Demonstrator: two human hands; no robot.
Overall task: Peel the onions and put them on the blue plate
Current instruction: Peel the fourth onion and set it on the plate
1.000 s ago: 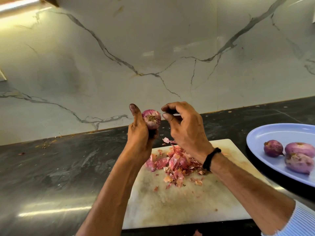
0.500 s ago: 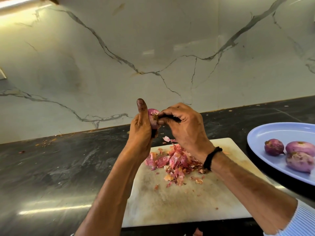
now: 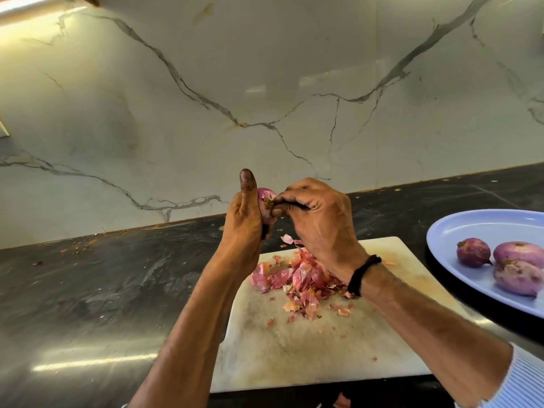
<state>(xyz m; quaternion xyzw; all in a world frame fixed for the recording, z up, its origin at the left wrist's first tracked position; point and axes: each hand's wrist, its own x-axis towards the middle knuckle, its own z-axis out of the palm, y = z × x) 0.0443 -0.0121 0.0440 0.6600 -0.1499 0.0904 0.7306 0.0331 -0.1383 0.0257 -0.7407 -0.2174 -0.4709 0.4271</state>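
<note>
1. The left hand [image 3: 244, 225] is gripping an onion [image 3: 266, 201] in the air above the far edge of the cutting board [image 3: 309, 348]. Its fingers are curling round the bulb and its thumb is pointing straight up beside it.
2. The right hand [image 3: 318, 225] is pinching the brown root end of the same onion between thumb and fingertips, with the other fingers curling in toward the palm. A black band [image 3: 360, 275] is circling its wrist.
3. The onion is showing pink-purple skin between the two hands and is well apart from the blue plate [image 3: 459, 231].
4. A heap of pink peels [image 3: 297, 278] is lying on the far half of the board, partly under the right wrist. Loose scraps are trailing toward the near side.
5. The blue plate is sitting at the right on the dark counter [image 3: 88, 290], just beside the board, and the picture's edge is cutting it off. Three peeled onions [image 3: 473, 256] are lying close together on it.
6. A veined marble wall [image 3: 265, 69] is rising behind the counter. A striped sleeve [image 3: 524, 384] is showing at the lower right corner.
</note>
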